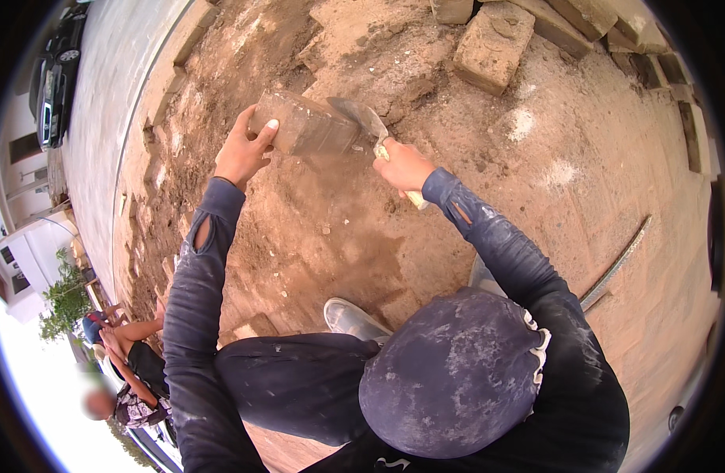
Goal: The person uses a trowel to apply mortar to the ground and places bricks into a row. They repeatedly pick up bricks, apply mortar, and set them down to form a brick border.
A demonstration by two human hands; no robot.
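Observation:
My left hand (242,151) is closed on the left end of a dusty brown paving block (309,126), its thumb lying on the near side. The block is tilted over the bare dirt. In my right hand (406,168) is a trowel with a pale handle (416,199), the fingers wrapped round it. The trowel's metal blade (361,115) points left and lies against the block's right end, or very close to it. Dust blurs the ground just below the block.
Another block (495,49) lies at the far right, near several piled blocks (587,17). A long thin strip (618,264) rests on the dirt at right. My shoe (353,317) stands below the hands. A person (134,363) sits at left; a dark car (56,87) is beyond the paved strip.

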